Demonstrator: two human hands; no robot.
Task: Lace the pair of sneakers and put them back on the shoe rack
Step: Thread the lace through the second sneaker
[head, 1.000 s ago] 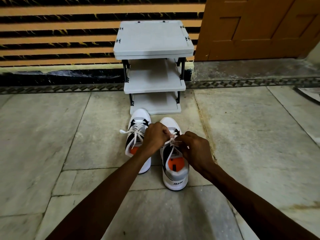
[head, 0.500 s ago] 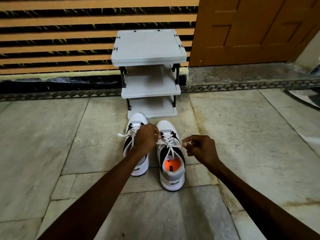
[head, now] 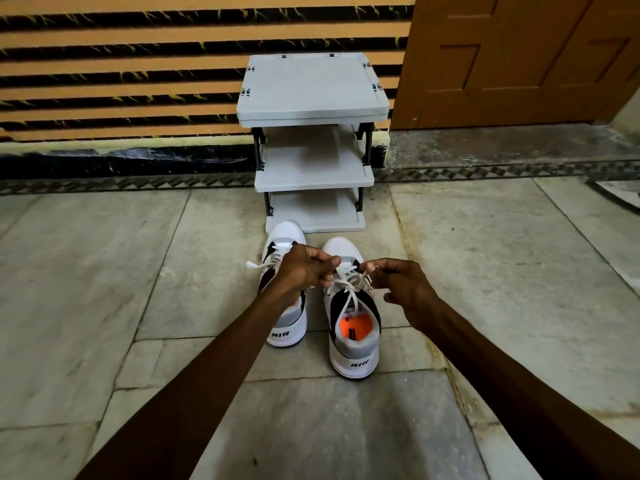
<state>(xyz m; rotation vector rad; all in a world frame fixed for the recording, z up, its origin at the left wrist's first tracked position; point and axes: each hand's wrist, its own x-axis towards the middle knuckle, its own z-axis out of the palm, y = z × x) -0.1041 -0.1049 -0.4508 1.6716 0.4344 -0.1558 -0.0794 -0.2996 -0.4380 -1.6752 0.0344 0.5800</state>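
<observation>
Two white and black sneakers stand side by side on the stone floor, heels toward me. The right sneaker has an orange insole and white laces crossing its tongue. My left hand pinches one lace end above the gap between the shoes and hides part of the left sneaker. My right hand pinches the other lace end just right of the right sneaker. The left sneaker's lace sticks out to its left. The grey three-shelf shoe rack stands just beyond the toes, against the wall.
A wooden door is at the back right, a striped orange and black wall at the back left. A raised dark stone sill runs under the door. A pale mat edge shows at far right.
Both hands drew apart from the tongue, pulling the lace ends taut, then came slightly closer again. The camera tilted, so the rack and shoes sit lower in view.
</observation>
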